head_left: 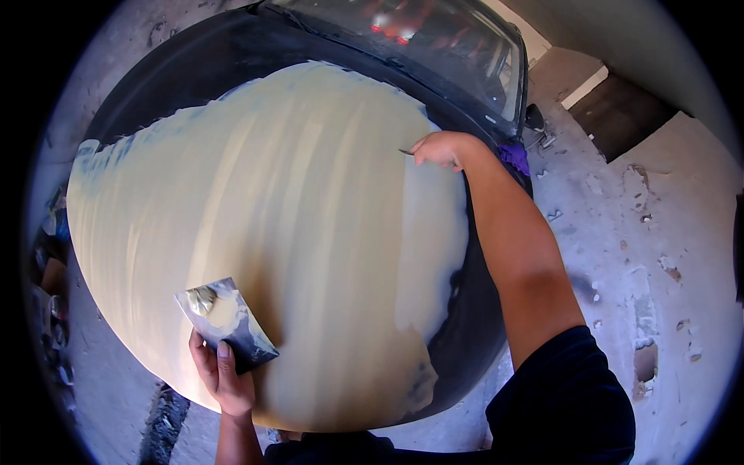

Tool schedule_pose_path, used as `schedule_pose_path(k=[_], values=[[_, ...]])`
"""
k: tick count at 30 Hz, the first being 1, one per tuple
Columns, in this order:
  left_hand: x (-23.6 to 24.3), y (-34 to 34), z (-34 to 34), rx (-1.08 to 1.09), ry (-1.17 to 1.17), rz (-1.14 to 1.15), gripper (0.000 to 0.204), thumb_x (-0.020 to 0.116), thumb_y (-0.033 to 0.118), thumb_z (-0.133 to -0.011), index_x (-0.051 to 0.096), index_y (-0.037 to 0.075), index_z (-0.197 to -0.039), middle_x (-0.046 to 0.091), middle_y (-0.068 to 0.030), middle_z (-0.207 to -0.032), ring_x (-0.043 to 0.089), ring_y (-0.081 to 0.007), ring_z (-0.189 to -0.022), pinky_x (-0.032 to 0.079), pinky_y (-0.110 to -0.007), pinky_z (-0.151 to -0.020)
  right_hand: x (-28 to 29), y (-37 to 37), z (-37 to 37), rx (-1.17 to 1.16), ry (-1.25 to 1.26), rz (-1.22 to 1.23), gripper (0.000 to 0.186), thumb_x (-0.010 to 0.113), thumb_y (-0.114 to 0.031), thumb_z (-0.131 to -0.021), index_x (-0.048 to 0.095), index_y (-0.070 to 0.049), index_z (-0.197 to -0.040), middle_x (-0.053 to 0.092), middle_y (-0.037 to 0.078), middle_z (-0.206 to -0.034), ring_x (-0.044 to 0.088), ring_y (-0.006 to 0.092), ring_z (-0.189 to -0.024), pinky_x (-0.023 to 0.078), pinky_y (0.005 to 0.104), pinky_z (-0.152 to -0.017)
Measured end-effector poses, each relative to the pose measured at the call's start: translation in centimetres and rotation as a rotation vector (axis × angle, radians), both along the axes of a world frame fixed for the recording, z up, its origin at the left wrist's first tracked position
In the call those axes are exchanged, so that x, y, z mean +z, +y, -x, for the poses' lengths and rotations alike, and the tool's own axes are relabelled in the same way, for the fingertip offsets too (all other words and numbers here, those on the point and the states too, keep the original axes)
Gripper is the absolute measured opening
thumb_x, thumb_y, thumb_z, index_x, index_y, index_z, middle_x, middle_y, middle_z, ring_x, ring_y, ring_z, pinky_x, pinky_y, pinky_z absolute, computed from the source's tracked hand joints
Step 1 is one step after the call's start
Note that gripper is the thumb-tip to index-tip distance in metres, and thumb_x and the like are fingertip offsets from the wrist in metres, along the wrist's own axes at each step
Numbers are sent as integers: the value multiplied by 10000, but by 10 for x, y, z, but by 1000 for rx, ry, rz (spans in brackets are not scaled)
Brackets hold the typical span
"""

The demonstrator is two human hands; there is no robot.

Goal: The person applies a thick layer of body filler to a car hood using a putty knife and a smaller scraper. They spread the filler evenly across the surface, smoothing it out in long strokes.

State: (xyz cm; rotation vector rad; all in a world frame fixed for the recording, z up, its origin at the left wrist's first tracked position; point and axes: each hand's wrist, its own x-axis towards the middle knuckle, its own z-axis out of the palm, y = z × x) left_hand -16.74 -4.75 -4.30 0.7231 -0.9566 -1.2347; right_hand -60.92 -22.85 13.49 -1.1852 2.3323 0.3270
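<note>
A car's dark hood (pixel 482 310) lies before me, most of it coated with a cream-coloured layer of body filler (pixel 310 232) in long streaks. My left hand (pixel 226 380), over the near left part, grips a flat metal plate (pixel 254 347) with the thumb on top. On that plate sits a smear of pale filler (pixel 225 312) with a thicker lump at one corner. Stretched out to the far right part of the coat, my right hand (pixel 440 149) is closed around a thin putty scraper (pixel 405 152), seen almost edge-on. Whether its blade touches the surface I cannot tell.
Beyond the hood rise the windshield (pixel 457 58) and a side mirror (pixel 535 117). A purple cloth (pixel 514 157) lies by the hood's far right edge. Stained concrete floor (pixel 612 225) surrounds the car, with a dark mat (pixel 629 116) at right and clutter (pixel 54 302) at far left.
</note>
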Motion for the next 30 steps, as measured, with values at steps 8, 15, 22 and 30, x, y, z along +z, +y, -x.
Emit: schedule_pose_path(k=[8, 15, 22, 30], values=[[-3, -3, -2, -68, 77, 5, 485, 464, 91, -944, 308, -36, -1386, 455, -124, -1312, 435, -200, -1205, 300, -343, -1059, 10, 48, -41, 94, -69, -52, 576, 580, -287, -796, 504, -303, -1367, 442, 65, -1433, 450, 283, -1247, 410, 474, -939], [-5, -4, -4, -101, 113, -4, 469, 452, 74, -950, 314, -29, -1386, 458, -113, -1307, 432, -184, -1202, 306, -328, -1052, 8, 86, -75, 147, -84, -23, 575, 598, -259, -783, 529, -223, -1353, 481, 87, -1399, 459, 277, -1244, 411, 453, -951], [-2, -4, -3, -122, 95, -18, 451, 448, 94, -968, 316, -30, -1382, 461, -108, -1288, 431, -170, -1185, 311, -311, -1038, -18, 117, -84, 273, -48, 0, 555, 598, -210, -757, 565, -92, -1299, 625, 153, -1183, 576, 287, -1088, 449, 327, -906], [1, -4, -3, -129, 63, 3, 432, 434, 103, -982, 323, -30, -1377, 468, -108, -1253, 439, -156, -1139, 323, -299, -1013, -24, 169, -117, 255, -66, 46, 555, 547, -169, -762, 549, -80, -1310, 598, 166, -1205, 567, 315, -1096, 448, 348, -919]])
